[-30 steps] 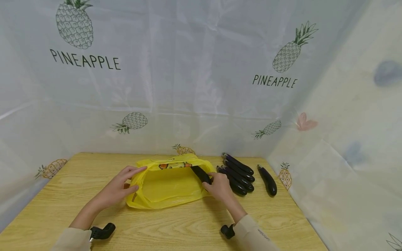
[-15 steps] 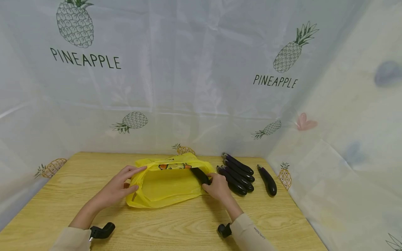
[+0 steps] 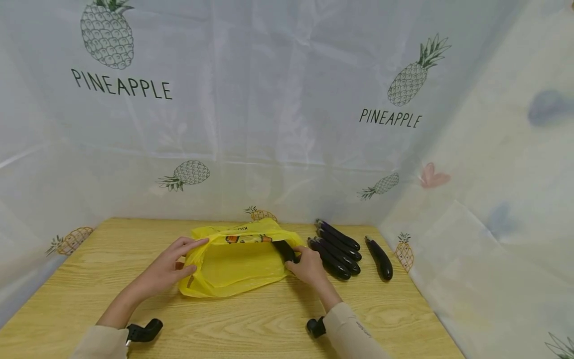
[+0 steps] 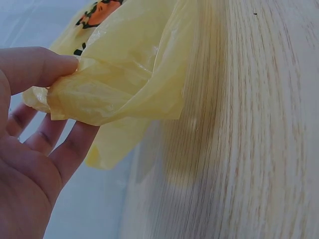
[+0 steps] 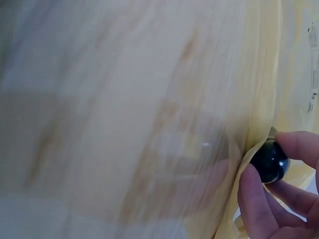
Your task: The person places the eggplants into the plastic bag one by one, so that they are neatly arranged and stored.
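yellow crinkled plastic bag (image 3: 242,267) partly encloses a glossy eggplant (image 3: 284,250).

Bag (image 3: 237,269): yellow, orange-and-black print. Eggplants (image 3: 338,253), right: purple-black. Table (image 3: 233,329): tan, wood-grained. Far sheet (image 3: 269,124): greyish, pineapple-patterned.

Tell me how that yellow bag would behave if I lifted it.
The yellow bag would probably sag and crumple, since it looks thin and creased. It's likely light, being translucent. The eggplant at its right side could make it hang unevenly.
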Demonstrator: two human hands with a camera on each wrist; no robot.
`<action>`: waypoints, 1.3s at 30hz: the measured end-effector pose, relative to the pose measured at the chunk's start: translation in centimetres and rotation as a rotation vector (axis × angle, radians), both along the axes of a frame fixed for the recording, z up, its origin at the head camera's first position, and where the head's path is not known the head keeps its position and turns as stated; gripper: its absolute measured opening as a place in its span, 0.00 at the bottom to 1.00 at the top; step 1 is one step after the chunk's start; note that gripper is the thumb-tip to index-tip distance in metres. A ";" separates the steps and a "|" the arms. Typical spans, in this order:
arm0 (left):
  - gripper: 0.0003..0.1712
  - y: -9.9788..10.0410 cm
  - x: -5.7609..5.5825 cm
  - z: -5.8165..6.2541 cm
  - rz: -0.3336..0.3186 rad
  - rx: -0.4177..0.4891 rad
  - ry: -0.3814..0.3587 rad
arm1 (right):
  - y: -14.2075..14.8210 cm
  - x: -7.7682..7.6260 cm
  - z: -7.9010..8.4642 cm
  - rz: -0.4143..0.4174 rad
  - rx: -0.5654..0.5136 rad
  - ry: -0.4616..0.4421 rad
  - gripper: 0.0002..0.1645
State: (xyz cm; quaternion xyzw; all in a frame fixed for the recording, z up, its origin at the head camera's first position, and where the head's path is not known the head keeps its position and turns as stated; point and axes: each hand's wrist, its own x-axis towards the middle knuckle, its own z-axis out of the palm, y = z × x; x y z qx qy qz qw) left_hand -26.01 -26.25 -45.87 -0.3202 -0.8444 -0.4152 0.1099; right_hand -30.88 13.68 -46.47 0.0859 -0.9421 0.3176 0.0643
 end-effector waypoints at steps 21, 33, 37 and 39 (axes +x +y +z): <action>0.37 0.0 0.0 -0.1 0.022 -0.016 -0.012 | -1.2 -0.8 -0.7 -0.133 0.043 0.025 0.25; 0.37 -0.1 0.0 -0.2 0.008 -0.011 0.007 | -1.4 -0.9 -0.7 -0.160 0.034 0.006 0.26; 0.37 -0.1 -0.1 -0.2 0.006 -0.009 0.002 | -1.5 -1.0 -0.6 -0.189 0.051 0.018 0.25; 0.37 -0.1 -0.1 -0.2 0.004 -0.006 -0.002 | -1.5 -1.0 -0.6 -0.198 0.050 0.015 0.24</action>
